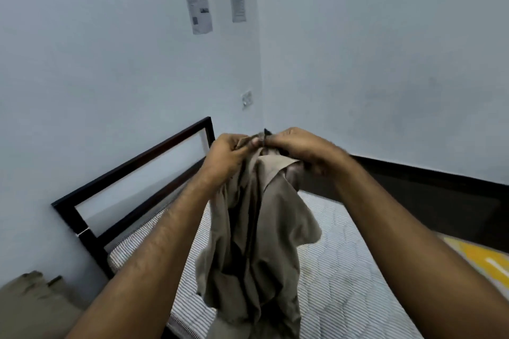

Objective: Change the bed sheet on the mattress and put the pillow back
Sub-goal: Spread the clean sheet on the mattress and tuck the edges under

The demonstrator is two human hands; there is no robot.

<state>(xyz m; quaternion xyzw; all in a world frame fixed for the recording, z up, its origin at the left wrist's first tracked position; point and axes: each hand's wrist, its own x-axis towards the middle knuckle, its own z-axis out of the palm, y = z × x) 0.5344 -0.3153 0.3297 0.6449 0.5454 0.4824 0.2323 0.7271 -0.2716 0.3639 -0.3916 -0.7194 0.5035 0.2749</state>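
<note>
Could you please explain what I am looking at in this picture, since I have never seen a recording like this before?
There is no machine here: a camera worn on a person's head looks forward and down at their own two arms. The left hand and right hand are raised together, fingers pinching the top of a bunched beige sheet that hangs down. Below lies a bare striped mattress on a dark bed frame in a room corner. Something yellow shows at the right edge.

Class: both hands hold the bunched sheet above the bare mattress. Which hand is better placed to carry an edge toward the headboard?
Left, probably. The left hand grips the sheet on the headboard side; the right hand is farther from it.
</note>
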